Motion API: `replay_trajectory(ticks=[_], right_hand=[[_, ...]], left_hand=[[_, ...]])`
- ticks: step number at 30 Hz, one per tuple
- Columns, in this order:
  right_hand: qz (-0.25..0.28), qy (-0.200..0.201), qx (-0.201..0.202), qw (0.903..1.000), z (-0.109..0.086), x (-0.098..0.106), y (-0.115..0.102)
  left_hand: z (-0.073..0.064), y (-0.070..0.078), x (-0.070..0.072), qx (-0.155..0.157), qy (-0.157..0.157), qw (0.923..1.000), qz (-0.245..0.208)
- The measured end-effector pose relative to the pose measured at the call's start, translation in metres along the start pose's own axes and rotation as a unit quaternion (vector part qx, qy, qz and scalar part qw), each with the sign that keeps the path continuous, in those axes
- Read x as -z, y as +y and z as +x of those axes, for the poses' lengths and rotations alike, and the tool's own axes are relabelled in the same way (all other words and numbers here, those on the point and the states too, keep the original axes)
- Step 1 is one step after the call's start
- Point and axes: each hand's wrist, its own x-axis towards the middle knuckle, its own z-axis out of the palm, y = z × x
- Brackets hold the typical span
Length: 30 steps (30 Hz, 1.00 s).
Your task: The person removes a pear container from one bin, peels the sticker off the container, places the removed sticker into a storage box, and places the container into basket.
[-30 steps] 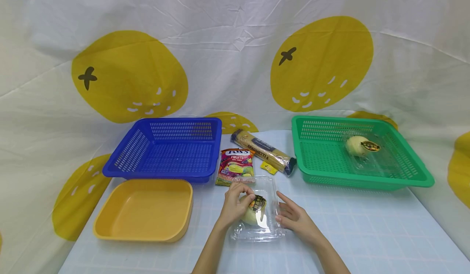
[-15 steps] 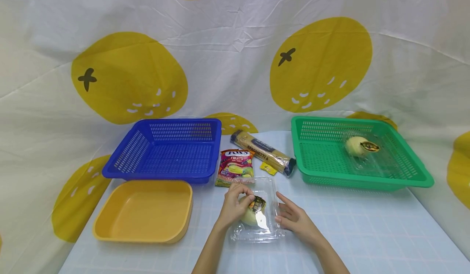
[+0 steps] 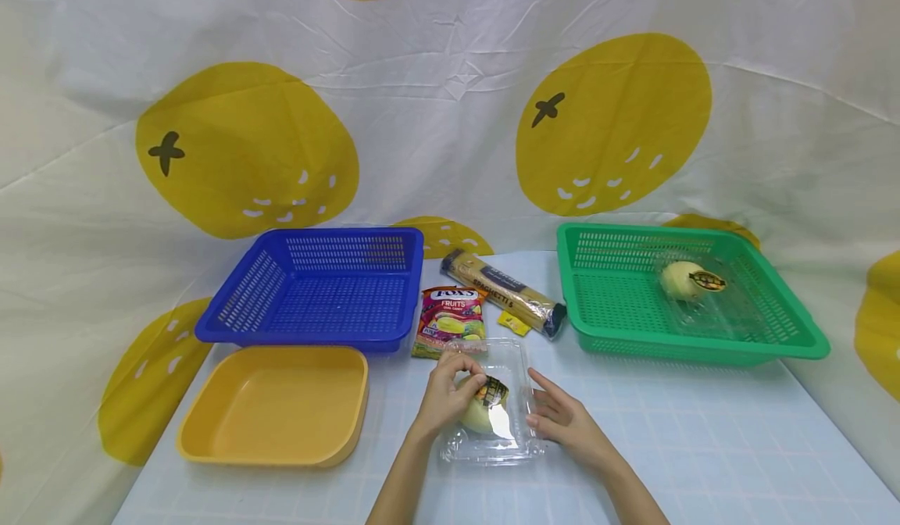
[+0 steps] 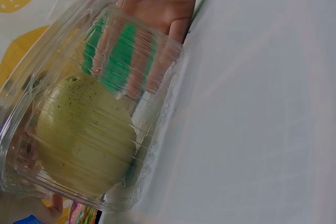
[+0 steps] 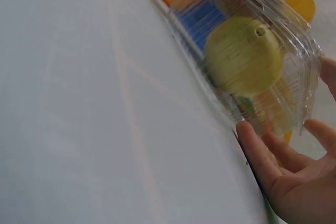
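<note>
A clear plastic clamshell box [image 3: 516, 361] lies on the table in the head view, with one round, pale yellow-green fruit [image 4: 86, 135] inside. The fruit is speckled. On the lid is a black and gold label [image 3: 495, 391]. My left hand [image 3: 450, 394] is over the lid's left side, thumb and index finger pinching at the label's upper left corner. At the box's right side, my right hand [image 3: 566, 423] has its fingers spread loosely, fingertips right at the wall. The right wrist view shows these fingers [image 5: 257, 153] beside the clear wall.
Behind the box lie a fruit candy bag [image 3: 451, 318], a spaghetti pack [image 3: 509, 287] and a small yellow packet [image 3: 515, 323]. A blue basket [image 3: 309, 341] and an orange tray [image 3: 270, 458] stand left. A green basket [image 3: 703, 349] at right holds another labelled fruit box [image 3: 692, 281].
</note>
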Motion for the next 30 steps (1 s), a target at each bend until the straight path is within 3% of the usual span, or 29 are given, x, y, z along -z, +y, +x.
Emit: replay_trajectory(ticks=[4, 8, 16, 21, 28, 30], right_hand=[[-0.005, 0.002, -0.003, 1.0, 0.0, 0.0, 0.0], [-0.006, 0.001, -0.004, 1.0, 0.0, 0.0, 0.001], [-0.002, -0.002, 0.0, 1.0, 0.0, 0.0, 0.001], [-0.001, 0.002, -0.008, 1.0, 0.001, 0.0, 0.001], [0.0, 0.003, -0.012, 0.9999, 0.001, 0.0, 0.001], [0.001, 0.003, -0.013, 0.9999, 0.001, 0.0, 0.0]], left_hand=[[-0.003, 0.017, 0.004, -0.021, -0.002, 0.9998, -0.005], [-0.004, 0.016, 0.005, -0.028, -0.001, 0.9995, -0.011], [0.001, -0.015, -0.001, 0.002, 0.004, 0.9996, -0.028], [0.001, -0.021, -0.001, 0.002, 0.002, 0.9993, -0.038], [-0.002, 0.016, 0.008, 0.02, -0.013, 0.9988, -0.044], [-0.003, 0.016, 0.008, 0.018, -0.014, 0.9988, -0.043]])
